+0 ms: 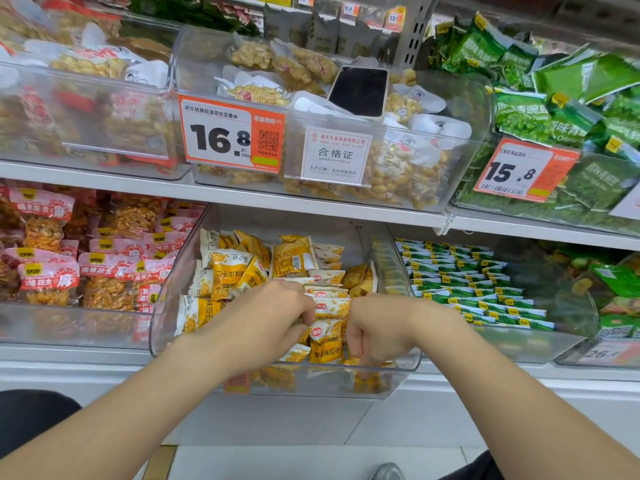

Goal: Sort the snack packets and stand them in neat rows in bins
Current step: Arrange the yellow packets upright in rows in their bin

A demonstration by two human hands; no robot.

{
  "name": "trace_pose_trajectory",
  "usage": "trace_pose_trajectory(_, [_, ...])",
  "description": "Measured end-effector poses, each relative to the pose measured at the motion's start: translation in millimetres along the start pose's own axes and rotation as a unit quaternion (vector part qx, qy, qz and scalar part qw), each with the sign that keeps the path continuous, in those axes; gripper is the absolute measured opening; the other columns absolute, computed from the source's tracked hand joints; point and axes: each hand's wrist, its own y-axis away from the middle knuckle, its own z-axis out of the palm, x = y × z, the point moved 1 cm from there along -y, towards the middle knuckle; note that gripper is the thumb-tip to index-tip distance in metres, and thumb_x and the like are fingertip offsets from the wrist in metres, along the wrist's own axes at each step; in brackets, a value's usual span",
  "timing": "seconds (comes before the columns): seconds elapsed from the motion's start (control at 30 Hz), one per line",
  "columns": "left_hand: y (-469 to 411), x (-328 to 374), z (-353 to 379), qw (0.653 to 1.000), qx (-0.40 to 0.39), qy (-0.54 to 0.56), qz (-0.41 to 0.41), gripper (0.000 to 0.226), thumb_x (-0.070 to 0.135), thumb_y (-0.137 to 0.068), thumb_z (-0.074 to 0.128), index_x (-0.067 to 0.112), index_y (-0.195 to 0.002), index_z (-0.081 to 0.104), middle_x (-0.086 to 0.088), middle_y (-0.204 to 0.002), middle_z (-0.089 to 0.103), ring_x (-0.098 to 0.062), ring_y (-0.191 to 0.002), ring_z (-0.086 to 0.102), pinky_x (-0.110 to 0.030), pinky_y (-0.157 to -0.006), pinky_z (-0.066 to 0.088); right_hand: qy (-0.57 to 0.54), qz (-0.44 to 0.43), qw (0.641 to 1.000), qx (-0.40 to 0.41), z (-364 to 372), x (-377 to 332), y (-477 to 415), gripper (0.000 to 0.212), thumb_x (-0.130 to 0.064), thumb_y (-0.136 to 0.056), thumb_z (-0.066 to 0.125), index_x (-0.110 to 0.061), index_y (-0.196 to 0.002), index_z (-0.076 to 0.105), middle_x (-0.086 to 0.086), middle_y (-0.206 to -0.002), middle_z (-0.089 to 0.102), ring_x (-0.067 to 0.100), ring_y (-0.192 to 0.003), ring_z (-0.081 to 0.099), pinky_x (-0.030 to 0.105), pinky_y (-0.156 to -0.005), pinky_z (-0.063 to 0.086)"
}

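A clear plastic bin (pixel 162 317) on the lower shelf holds several yellow-and-white snack packets. Some packets (pixel 329 306) stand in a short row at the bin's middle; others (pixel 228 268) lie jumbled at the left and back. My left hand (pixel 277 313) reaches into the bin with fingers curled against the left side of the standing row. My right hand (pixel 377 327) is curled on the row's right side, fingers down among packets near the front wall. Both hands hold the row of yellow packets between them.
The bin to the right holds green packets (pixel 485 292) standing in neat rows. Left of it lie red-and-pink peanut packets (pixel 104 271). On the upper shelf a phone (pixel 360 91) rests on peanut packets, beside a bin of green pea packets (pixel 571 109). Price tags (pixel 228 133) hang on the bin fronts.
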Motion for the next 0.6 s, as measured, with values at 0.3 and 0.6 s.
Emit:
trace_pose_trajectory(0.3, [-2.7, 6.5, -2.4, 0.976, -0.011, 0.218, -0.022, 0.046, 0.054, -0.088, 0.078, 0.045, -0.129, 0.061, 0.023, -0.112, 0.065, 0.006, -0.101, 0.062, -0.019, -0.083, 0.056, -0.189, -0.056, 0.968, 0.156, -14.9, 6.3, 17.1, 0.011, -0.018, -0.093, 0.076, -0.023, -0.102, 0.080, -0.004, -0.086, 0.077, 0.008, -0.075, 0.070, 0.032, -0.075, 0.060])
trace_pose_trajectory(0.6, [-1.6, 4.5, -18.3, 0.860, 0.058, 0.472, -0.182, 0.014, 0.026, -0.092, 0.080, 0.027, -0.106, 0.077, -0.003, -0.083, 0.077, -0.019, -0.072, 0.073, -0.039, -0.072, 0.065, -0.481, -0.075, 0.859, 0.157, -12.1, 4.3, 26.8, 0.038, -0.025, -0.087, 0.087, -0.017, -0.120, 0.071, 0.002, -0.106, 0.079, 0.025, -0.093, 0.079, 0.050, -0.085, 0.065])
